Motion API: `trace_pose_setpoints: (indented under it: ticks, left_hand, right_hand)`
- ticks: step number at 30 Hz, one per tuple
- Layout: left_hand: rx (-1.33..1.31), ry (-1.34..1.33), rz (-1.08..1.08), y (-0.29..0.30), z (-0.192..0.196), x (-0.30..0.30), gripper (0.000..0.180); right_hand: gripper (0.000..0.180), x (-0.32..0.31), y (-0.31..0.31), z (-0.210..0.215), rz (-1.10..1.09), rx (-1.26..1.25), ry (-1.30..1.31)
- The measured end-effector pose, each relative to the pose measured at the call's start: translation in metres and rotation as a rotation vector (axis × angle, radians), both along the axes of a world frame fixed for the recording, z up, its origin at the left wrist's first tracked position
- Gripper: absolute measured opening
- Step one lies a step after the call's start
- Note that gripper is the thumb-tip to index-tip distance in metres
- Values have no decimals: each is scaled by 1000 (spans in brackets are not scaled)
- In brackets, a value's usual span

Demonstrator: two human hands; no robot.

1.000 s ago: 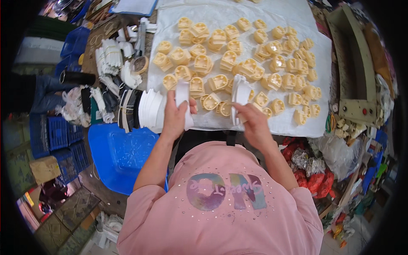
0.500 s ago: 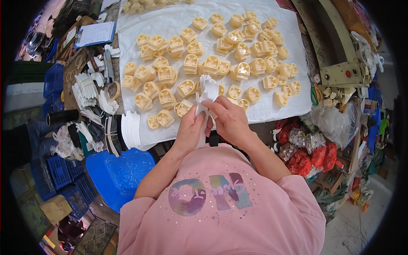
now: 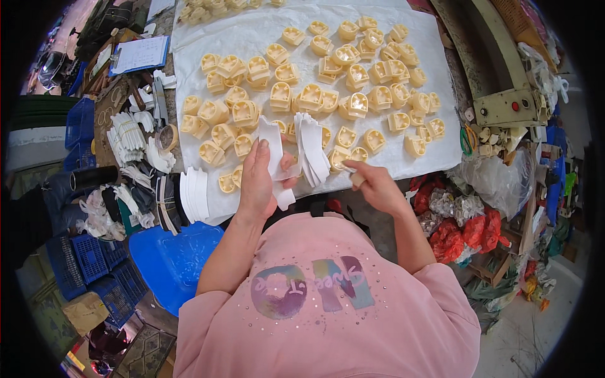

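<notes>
My left hand (image 3: 255, 183) is closed on a curved white strip (image 3: 271, 151), with the thumb on its near side and the fingertips showing past its right edge. Beside those fingertips lies a fanned stack of similar white strips (image 3: 311, 151); whether the fingers touch it I cannot tell. My right hand (image 3: 380, 189) is off to the right over the front table edge, fingers pinched on a small pale piece (image 3: 357, 178) too small to name. Many cream heel-shaped plastic pieces (image 3: 280, 94) with hollow tops are spread over the white-covered table (image 3: 428, 72).
Another stack of white strips (image 3: 194, 194) sits at the table's front left corner. Bundled strips (image 3: 126, 135) and a clipboard (image 3: 140, 53) lie on the left. A blue plastic stool (image 3: 170, 258) stands below. Red plastic bags (image 3: 449, 239) and a metal machine frame (image 3: 510, 107) are on the right.
My hands were together over the white strips and have moved apart. The right hand went right and down; the left moved left with one strip, the stack now separate beside it.
</notes>
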State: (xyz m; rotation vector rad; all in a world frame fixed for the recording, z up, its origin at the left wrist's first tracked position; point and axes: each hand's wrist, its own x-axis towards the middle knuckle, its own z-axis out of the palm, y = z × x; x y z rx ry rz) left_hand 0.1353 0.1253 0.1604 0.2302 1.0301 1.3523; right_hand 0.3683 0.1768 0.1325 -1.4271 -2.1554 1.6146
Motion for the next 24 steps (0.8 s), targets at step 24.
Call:
trace_pose_setpoints:
  ticks: [24]
  left_hand:
    - [645,1166,-113,19,4,16,17]
  right_hand:
    - [25,159,-75,-110,-753,335,-430]
